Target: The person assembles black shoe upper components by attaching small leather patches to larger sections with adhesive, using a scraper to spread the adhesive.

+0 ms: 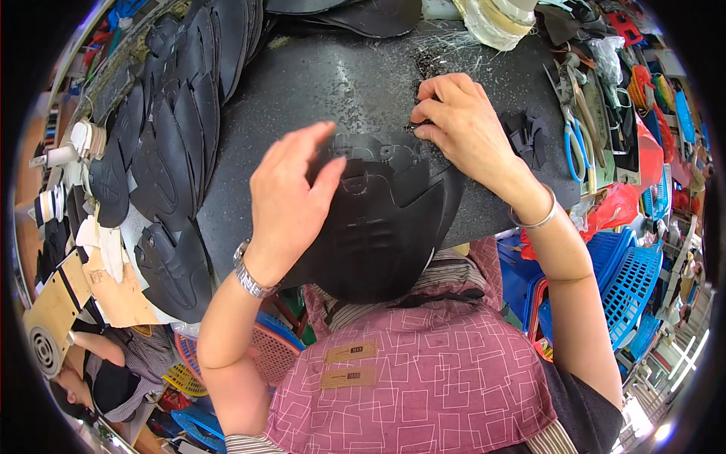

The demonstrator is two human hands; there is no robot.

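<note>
A cut black leather piece (pixel 386 227) with stitched outlines and notched upper edges lies at the table's near edge, partly overhanging toward my lap. My left hand (pixel 291 193) hovers at its left side, thumb and fingers apart, holding nothing. Beyond the leather's far right corner, my right hand (pixel 465 121) has thumb and fingertips brought together. Something small and dark shows at those fingertips, too small to name. Just past them lies a little heap of shiny dark bits (pixel 431 64).
Stacks of black leather pieces (pixel 170 129) line the table's left side. Blue-handled scissors (pixel 576 147) and black scraps (pixel 529 136) lie at the right. A wrapped yellowish-white roll (pixel 495 23) stands at the back. Blue baskets (pixel 634 284) are beside my right arm; another person sits lower left.
</note>
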